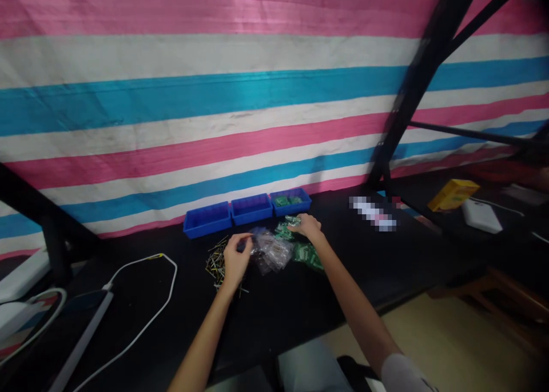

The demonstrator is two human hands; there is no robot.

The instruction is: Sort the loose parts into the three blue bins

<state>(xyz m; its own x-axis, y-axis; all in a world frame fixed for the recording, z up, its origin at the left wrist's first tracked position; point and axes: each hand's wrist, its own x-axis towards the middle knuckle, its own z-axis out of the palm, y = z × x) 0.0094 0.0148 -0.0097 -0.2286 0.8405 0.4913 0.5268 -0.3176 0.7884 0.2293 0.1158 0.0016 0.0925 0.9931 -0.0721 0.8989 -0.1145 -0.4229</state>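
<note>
Thin metal pieces (217, 262), heaped on black table (278, 312) | left hand (235, 259) beside, fingers curled, hold cannot be told | clear bags (272, 251), between hands | right hand (307, 226), fingers bent at green packets (283, 231), pinch unclear | three blue trays (252, 212), behind, rightmost holding green packets

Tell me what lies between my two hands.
The head view shows clear bags between your left hand and right hand, plus green packets next to the right one.
</note>
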